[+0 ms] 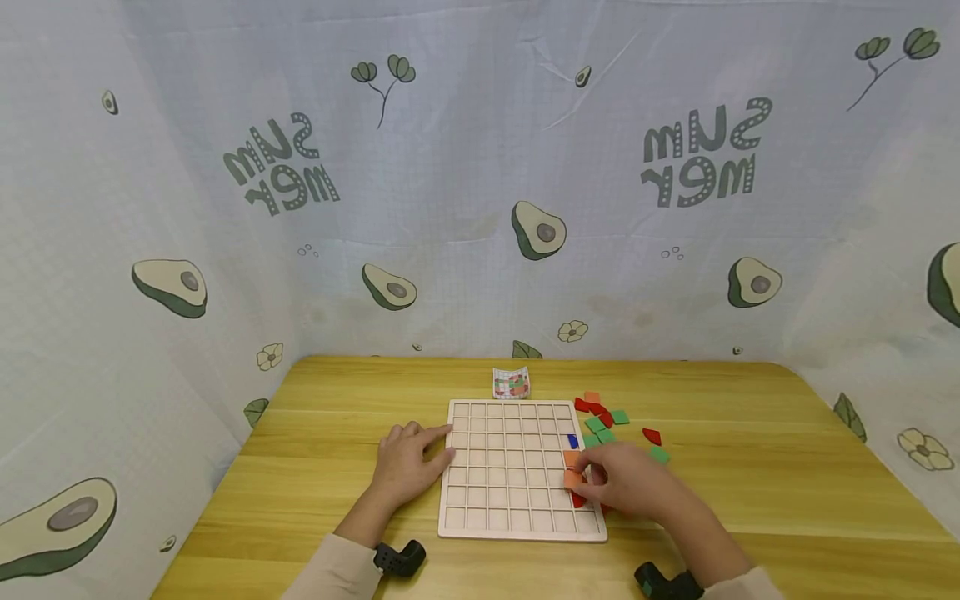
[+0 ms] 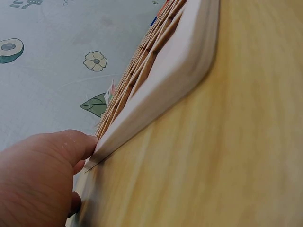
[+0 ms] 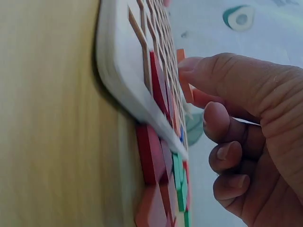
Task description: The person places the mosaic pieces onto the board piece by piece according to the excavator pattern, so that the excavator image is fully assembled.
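A pale wooden board (image 1: pixel 497 477) with a raised square grid lies on the table. At its left edge, my left hand (image 1: pixel 408 462) touches the rim with thumb and forefinger; the left wrist view has the thumb (image 2: pixel 78 145) against the board's side. Over the right part of the grid, my right hand (image 1: pixel 633 479) pinches an orange square tile (image 3: pixel 185 80) between thumb and forefinger, the other fingers curled. Close by on the board are another orange tile (image 1: pixel 572 458), a blue quarter-round piece (image 1: pixel 573 441) and red pieces (image 3: pixel 159 85), partly covered by the hand.
Loose green tiles (image 1: pixel 619 417), red pieces (image 1: pixel 652 437) and an orange tile (image 1: pixel 592 397) are scattered right of the board, some behind the right hand. A small card with a coloured grid pattern (image 1: pixel 511 383) stands beyond the board's far edge. A printed curtain (image 1: pixel 465 208) hangs behind the table.
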Action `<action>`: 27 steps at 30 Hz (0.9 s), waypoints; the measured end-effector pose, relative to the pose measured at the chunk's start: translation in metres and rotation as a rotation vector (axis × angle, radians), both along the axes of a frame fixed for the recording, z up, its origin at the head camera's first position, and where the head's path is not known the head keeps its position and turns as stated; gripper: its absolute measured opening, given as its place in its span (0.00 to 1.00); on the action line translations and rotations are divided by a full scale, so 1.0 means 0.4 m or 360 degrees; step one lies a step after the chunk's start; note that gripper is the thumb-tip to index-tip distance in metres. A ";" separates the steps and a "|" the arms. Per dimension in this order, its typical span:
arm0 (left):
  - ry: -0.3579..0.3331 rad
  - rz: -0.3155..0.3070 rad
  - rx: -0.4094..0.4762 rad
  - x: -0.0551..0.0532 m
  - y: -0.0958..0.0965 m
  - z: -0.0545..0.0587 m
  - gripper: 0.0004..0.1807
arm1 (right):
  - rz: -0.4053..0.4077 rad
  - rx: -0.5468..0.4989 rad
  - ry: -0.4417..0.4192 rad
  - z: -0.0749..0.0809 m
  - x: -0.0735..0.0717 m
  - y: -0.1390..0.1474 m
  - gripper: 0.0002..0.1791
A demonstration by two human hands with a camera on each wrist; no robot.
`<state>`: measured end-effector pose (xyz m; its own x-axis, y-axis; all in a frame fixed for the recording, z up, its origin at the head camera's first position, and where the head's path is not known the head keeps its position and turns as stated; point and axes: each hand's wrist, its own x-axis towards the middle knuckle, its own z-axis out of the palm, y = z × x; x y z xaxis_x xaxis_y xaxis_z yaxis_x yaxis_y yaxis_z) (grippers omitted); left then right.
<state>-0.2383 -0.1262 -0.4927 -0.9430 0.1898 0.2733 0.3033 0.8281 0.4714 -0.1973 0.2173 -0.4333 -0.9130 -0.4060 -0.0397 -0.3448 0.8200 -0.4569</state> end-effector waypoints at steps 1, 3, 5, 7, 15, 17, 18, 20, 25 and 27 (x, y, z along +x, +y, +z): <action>-0.0001 0.0000 0.0000 0.000 0.000 0.000 0.22 | 0.0056 -0.0009 0.0008 -0.001 0.002 -0.007 0.07; -0.0002 0.0002 -0.0003 0.000 0.000 -0.001 0.22 | 0.0141 -0.0002 0.0012 -0.003 0.005 -0.019 0.07; -0.0002 0.0002 -0.0004 0.000 0.000 -0.001 0.22 | 0.0200 0.0011 0.0022 -0.008 0.008 -0.027 0.07; -0.0001 0.0003 -0.0007 0.000 0.000 -0.001 0.22 | 0.0220 0.0034 0.0019 -0.012 0.010 -0.033 0.06; 0.0013 0.0004 -0.0012 0.000 0.000 -0.001 0.21 | 0.0175 0.0074 0.0020 -0.017 0.014 -0.041 0.07; 0.0018 0.0002 -0.0010 0.000 0.000 -0.001 0.21 | 0.0157 0.0084 0.0016 -0.018 0.014 -0.042 0.07; 0.0020 0.0001 -0.0011 0.001 0.000 -0.001 0.21 | 0.0147 0.0093 0.0016 -0.018 0.014 -0.043 0.07; 0.0029 0.0000 -0.0008 0.001 -0.001 -0.001 0.21 | 0.0144 0.0112 0.0031 -0.019 0.014 -0.045 0.07; 0.0059 -0.0008 -0.0005 0.002 -0.001 -0.002 0.21 | 0.0139 0.0151 0.0056 -0.021 0.014 -0.047 0.07; 0.0065 -0.0014 -0.0005 0.003 -0.001 -0.002 0.21 | 0.0127 0.0141 0.0041 -0.022 0.015 -0.047 0.07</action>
